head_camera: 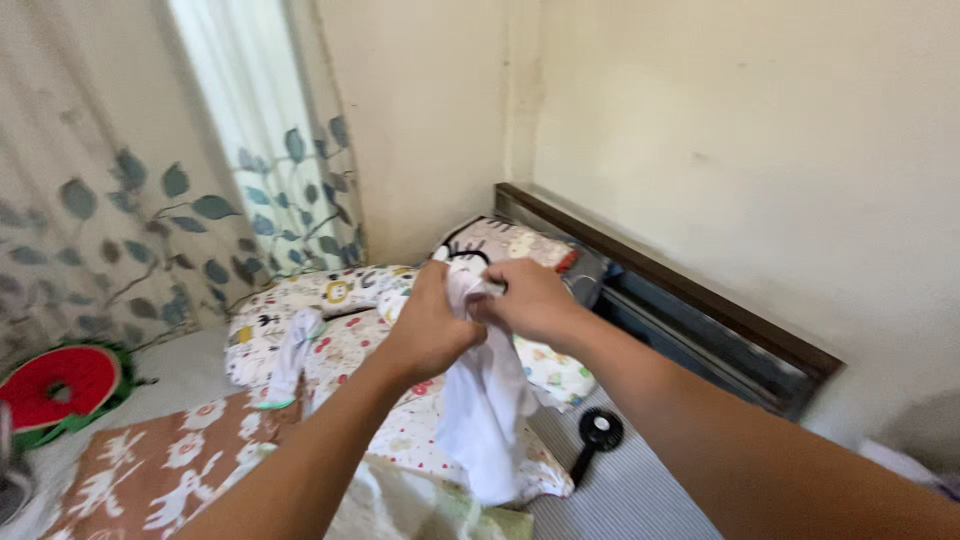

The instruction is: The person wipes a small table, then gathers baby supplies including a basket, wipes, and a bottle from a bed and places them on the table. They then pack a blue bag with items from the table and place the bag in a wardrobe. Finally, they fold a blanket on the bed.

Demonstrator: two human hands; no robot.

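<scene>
Hanging straight down from both fists, the white cloth (485, 410) has its long axis vertical. The left hand (428, 325) and right hand (530, 300) pinch its top edge, knuckles nearly touching. Beyond lie patterned pillows (340, 300) and a black handheld fan (595, 440).

packages: none in view | labels: none in view | signs: none in view | screens: none in view | frame: bedroom scene

head-worn view, angled down, close over bed (620, 500)
</scene>
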